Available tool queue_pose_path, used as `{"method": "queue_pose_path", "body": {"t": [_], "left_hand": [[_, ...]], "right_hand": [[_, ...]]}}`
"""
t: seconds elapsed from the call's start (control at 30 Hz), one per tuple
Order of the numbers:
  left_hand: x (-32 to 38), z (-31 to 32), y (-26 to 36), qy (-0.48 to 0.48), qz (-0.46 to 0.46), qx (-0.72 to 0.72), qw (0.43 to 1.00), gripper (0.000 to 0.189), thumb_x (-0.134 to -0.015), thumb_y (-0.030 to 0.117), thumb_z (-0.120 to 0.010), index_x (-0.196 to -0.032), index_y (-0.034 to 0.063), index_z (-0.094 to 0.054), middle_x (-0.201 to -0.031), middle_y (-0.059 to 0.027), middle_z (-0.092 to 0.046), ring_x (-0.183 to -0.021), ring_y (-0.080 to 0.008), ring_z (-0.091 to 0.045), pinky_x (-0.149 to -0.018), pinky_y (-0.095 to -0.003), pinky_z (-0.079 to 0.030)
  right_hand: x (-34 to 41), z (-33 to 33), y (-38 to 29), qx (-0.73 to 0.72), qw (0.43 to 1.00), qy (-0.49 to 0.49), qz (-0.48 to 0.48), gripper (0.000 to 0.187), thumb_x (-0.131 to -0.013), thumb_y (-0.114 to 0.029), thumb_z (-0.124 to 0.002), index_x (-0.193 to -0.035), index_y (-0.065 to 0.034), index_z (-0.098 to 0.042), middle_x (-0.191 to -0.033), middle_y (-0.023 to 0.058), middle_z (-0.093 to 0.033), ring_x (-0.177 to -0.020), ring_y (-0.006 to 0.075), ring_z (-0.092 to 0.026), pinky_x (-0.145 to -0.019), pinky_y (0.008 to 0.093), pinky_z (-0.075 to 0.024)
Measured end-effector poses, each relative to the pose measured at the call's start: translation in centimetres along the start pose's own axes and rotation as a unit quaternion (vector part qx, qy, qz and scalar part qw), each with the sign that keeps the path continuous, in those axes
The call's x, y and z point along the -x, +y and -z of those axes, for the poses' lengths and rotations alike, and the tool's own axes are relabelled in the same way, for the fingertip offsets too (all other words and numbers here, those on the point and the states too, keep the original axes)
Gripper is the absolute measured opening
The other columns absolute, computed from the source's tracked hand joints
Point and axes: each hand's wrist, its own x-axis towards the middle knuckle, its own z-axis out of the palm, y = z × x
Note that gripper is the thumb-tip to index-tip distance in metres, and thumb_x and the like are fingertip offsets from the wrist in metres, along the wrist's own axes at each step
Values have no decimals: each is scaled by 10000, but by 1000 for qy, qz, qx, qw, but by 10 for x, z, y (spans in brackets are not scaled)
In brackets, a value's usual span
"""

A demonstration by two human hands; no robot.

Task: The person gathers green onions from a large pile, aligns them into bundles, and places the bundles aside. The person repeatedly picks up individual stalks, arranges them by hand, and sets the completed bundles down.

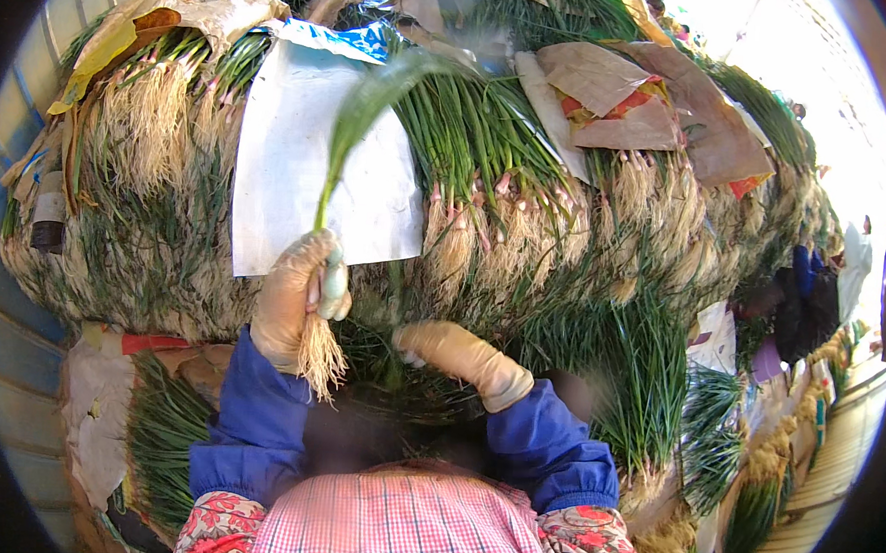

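My left hand (298, 291), in a pale rubber glove, is closed around a small bunch of green garlic plants (320, 356). Their leaves stand upward, blurred at the tips, and the pale roots hang below the fist. Behind the bunch a white sheet (328, 173) lies against a long heap of rooted plants. My right hand (465, 356), gloved too, is to the right and slightly lower, fingers curled and blurred. Dark leaf scraps are below it; whether it holds anything is unclear. Closest above that hand are bundled green garlic plants (507, 205), roots facing me.
Brown paper sheets (610, 97) cover parts of the heap. More green plants (618, 376) stand at my right, and another bundle (164, 427) lies at my left. A ribbed wall (13, 314) curves along the left side. Dark cloth (806, 303) is farther right.
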Motion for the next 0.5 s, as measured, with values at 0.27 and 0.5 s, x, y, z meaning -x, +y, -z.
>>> {"method": "queue_pose_path", "body": {"t": [0.27, 0.5], "left_hand": [[-15, -1, -23, 29, 5, 25, 999, 190, -891, 228, -563, -891, 38, -565, -481, 10, -471, -348, -97, -393, -385, -257, -355], [-17, 5, -31, 58, 28, 19, 998, 179, -877, 186, -565, -904, 9, -573, -502, -9, -482, -370, -107, -403, -405, -265, -367]], "right_hand": [[-54, 77, 6, 283, 883, 343, -151, 289, -861, -276, -507, -1042, -63, -580, -784, 152, -652, -728, 332, -633, -681, 401, -502], [-1, 64, 18, -540, 776, 210, 249, 207, -860, -133, -477, -997, -7, -567, -709, 46, -517, -608, 131, -507, -530, 298, -424]]}}
